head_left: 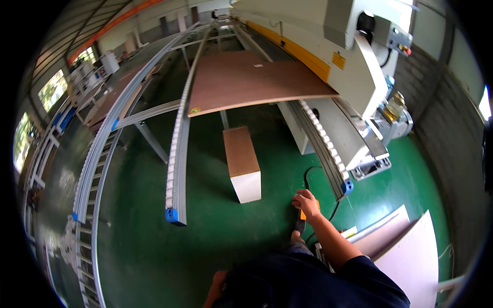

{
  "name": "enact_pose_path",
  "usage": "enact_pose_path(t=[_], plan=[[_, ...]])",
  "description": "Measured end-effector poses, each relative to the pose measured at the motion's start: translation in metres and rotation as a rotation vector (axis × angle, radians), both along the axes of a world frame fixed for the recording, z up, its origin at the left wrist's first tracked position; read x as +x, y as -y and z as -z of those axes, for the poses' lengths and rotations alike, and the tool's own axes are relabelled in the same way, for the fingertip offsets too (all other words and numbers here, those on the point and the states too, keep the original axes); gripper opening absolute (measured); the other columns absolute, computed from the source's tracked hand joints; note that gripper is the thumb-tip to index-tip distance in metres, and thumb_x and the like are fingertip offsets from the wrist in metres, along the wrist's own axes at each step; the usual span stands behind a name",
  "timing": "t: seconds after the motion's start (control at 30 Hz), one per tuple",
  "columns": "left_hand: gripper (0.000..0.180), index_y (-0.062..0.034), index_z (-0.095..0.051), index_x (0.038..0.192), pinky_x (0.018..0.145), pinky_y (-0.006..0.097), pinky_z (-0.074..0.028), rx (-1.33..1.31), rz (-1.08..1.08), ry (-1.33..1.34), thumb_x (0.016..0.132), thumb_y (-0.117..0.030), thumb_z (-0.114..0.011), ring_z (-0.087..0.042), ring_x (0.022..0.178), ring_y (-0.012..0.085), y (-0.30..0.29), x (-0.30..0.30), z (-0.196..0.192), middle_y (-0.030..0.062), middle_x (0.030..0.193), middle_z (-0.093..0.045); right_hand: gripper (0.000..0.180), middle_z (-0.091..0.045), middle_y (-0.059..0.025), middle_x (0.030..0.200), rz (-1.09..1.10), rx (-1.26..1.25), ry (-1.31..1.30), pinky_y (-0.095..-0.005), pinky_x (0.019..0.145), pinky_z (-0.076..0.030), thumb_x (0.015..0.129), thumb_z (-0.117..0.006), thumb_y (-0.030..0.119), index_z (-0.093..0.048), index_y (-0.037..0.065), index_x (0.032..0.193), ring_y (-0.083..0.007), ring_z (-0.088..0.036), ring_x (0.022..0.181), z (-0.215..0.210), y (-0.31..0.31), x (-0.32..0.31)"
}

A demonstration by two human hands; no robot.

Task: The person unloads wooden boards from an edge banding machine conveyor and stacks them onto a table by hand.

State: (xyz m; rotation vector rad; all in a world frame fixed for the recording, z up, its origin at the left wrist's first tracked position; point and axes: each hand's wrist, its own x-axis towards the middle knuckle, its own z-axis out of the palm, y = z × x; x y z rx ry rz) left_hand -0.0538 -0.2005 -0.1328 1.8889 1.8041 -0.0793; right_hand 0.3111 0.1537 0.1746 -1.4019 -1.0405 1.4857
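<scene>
My right hand hangs in the air over the green floor, its fingers loosely bent and somewhat apart, with nothing visible in it. Below it is an orange thing, partly covered by the hand, whose kind I cannot make out; my dark shoe is beside it. Of my left arm only a bit of bare skin shows at the lower edge; the left hand itself is out of sight. Ahead, a large brown board lies flat across the roller rails, beyond my right hand's reach.
The left roller rail and right roller rail end in blue caps. Between them stands a brown-topped white box. A large pale machine lines the right side. Panels lean at lower right, and a black cable crosses the floor.
</scene>
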Motion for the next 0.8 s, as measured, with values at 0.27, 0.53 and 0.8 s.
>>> enact_pose_path(t=[0.27,0.53,0.8], plan=[[0.011,-0.0108,-0.064,0.081,0.069,0.047,-0.050,0.261,-0.301,0.077,0.079,-0.019,-0.057,-0.063,0.082,0.0326,0.036,0.016,-0.008,0.0123,0.080,-0.065,0.033,-0.061,-0.0161,0.101,-0.112,-0.125,-0.323,-0.0404,0.078,-0.052,0.091,-0.053,0.020,-0.049,0.002,0.118,-0.0291,-0.063,0.084,-0.028,-0.054,-0.078],[0.018,-0.0093,-0.061,0.084,0.056,0.036,-0.050,-0.257,-1.257,0.907,0.089,-0.025,-0.056,-0.063,0.070,0.0222,0.038,0.007,-0.079,0.0099,0.077,-0.063,0.034,-0.060,-0.0161,0.101,0.001,-0.214,-0.597,-0.0453,0.085,-0.051,0.089,-0.059,0.030,-0.048,0.004,0.108,-0.0321,-0.061,0.090,-0.031,-0.100,-0.118],[0.023,-0.0056,-0.058,0.100,0.068,0.034,-0.050,0.470,-1.709,1.399,0.089,-0.025,-0.053,-0.060,0.072,0.0216,0.015,-0.035,-0.180,0.0088,0.087,-0.062,0.064,-0.048,-0.0192,0.125,0.060,-0.205,-0.789,-0.0464,0.098,-0.045,0.088,-0.062,0.033,-0.032,0.000,0.133,-0.0351,-0.053,0.114,-0.040,-0.106,-0.130]])
